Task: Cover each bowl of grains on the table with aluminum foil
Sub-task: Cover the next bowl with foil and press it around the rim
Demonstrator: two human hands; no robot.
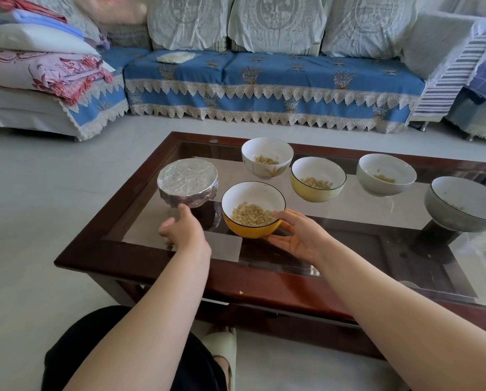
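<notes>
The person's right hand (295, 237) cups the near side of the yellow bowl of grains (252, 210), fingers loosely spread around its wall and under it. The left hand (184, 231) is just beside it on the left, with one finger touching the lower edge of the foil-covered bowl (187, 182); its other fingers are hidden, so I cannot tell their state. Beyond the right hand, four uncovered bowls stand on the glass table (140, 255): white bowl (267, 157), pale yellow bowl (317, 179), grey bowl (386, 174), and large grey bowl (464, 204).
</notes>
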